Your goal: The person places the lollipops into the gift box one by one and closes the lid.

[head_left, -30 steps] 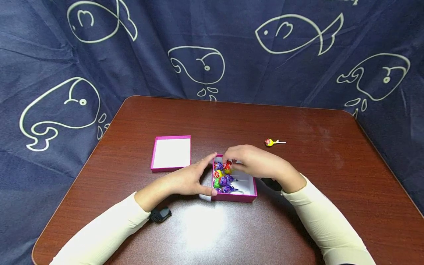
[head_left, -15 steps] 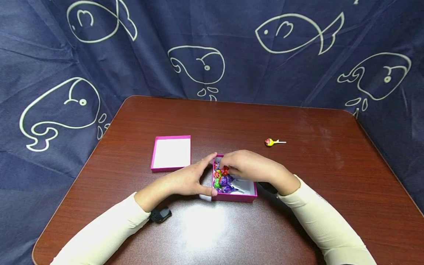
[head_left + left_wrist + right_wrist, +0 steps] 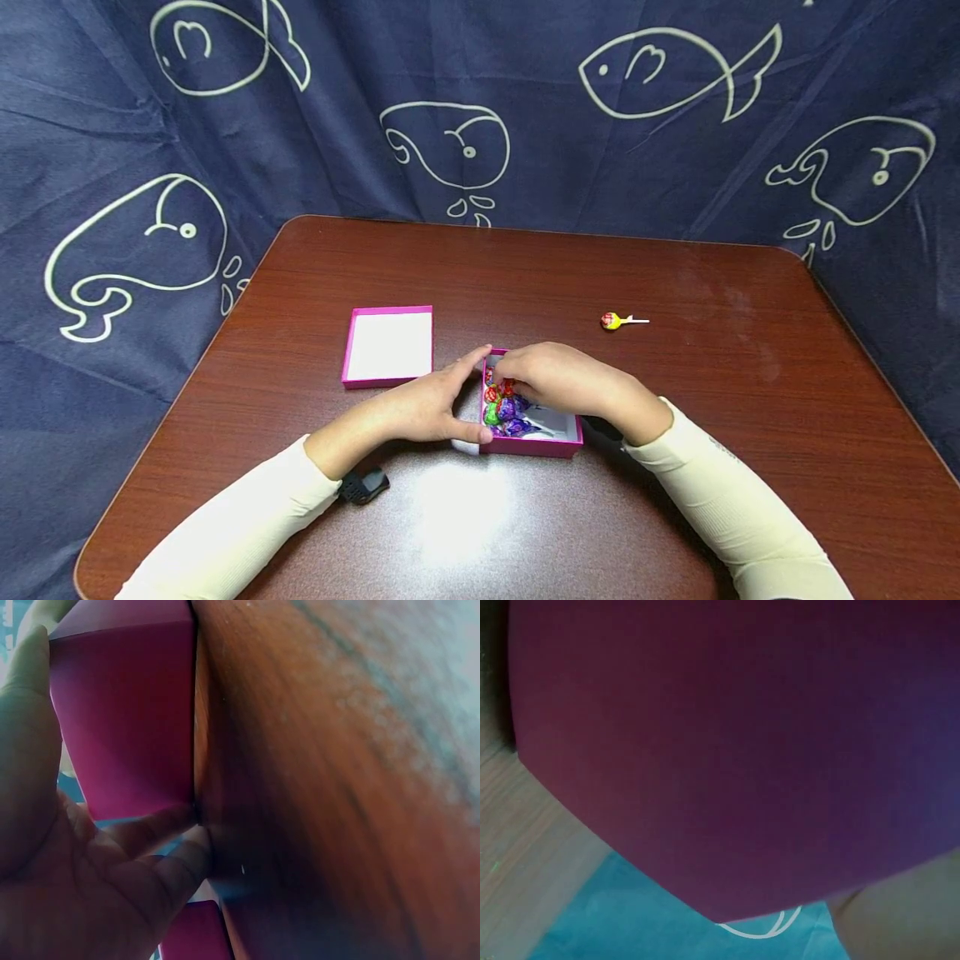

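In the head view, an uncovered pink box (image 3: pixel 528 447) with a white inside holds several wrapped lollipops along its left side, among them a purple lollipop (image 3: pixel 512 407) and a green lollipop (image 3: pixel 491 413). My left hand (image 3: pixel 420 407) grips the box's left side, thumb at the near corner and a finger at the far one. The left wrist view has that hand (image 3: pixel 90 877) against the pink wall. My right hand (image 3: pixel 566 375) reaches into the box, its bent fingers on a red-wrapped lollipop (image 3: pixel 508 387). In the right wrist view the box wall (image 3: pixel 705 750) hides its fingertips.
A pink box lid (image 3: pixel 390 346) with a white inside lies left of the box. One yellow-and-red lollipop (image 3: pixel 611 321) with a white stick lies on the brown table (image 3: pixel 525 275), beyond the right hand. A blue cloth (image 3: pixel 525 192) with fish drawings hangs behind.
My right hand has lowered a little and moved slightly left, deeper into the box, with the red-wrapped lollipop at its fingers. The left hand and the box have stayed in place.
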`<state>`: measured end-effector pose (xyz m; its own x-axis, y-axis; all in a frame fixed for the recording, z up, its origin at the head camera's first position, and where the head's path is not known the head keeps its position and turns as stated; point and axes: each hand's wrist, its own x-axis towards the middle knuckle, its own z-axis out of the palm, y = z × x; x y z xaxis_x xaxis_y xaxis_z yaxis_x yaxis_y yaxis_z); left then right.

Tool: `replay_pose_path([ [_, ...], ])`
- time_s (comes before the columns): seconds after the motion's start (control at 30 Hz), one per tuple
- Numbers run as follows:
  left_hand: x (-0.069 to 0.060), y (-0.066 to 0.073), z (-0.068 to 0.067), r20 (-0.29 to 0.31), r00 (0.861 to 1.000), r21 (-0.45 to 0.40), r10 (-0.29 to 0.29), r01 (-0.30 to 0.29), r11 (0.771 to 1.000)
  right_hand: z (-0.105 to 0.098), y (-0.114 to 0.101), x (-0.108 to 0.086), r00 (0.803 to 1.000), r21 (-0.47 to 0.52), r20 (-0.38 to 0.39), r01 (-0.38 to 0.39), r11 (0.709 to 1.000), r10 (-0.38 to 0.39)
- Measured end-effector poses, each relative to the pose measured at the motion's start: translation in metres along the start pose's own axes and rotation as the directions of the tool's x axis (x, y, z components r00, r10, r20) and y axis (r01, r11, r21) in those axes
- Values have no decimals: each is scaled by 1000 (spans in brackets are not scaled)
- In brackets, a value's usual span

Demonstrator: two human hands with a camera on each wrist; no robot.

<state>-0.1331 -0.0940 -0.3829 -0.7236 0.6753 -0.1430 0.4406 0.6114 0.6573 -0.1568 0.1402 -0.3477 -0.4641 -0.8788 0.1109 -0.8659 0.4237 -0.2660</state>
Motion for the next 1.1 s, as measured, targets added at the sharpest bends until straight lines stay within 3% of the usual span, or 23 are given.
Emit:
replay_pose_path([
  [0.27, 1, 0, 0, -6, 1000, 4, 6, -6, 1000, -1, 1, -2, 1000, -20, -8, -10, 1000, 10],
  [0.63, 1, 0, 1, -7, 1000, 8, 5, -5, 1000, -21, 10, -14, 996, 29, -78, -42, 999, 44],
  [0.83, 1, -1, 1, -8, 1000, 11, 1, -1, 1000, -31, 26, -25, 985, 34, -143, -95, 995, 99],
  [1.1, 0, 0, 1, -2, 1000, 13, -6, 6, 1000, -33, 59, -39, 962, -22, -166, -223, 975, 217],
])
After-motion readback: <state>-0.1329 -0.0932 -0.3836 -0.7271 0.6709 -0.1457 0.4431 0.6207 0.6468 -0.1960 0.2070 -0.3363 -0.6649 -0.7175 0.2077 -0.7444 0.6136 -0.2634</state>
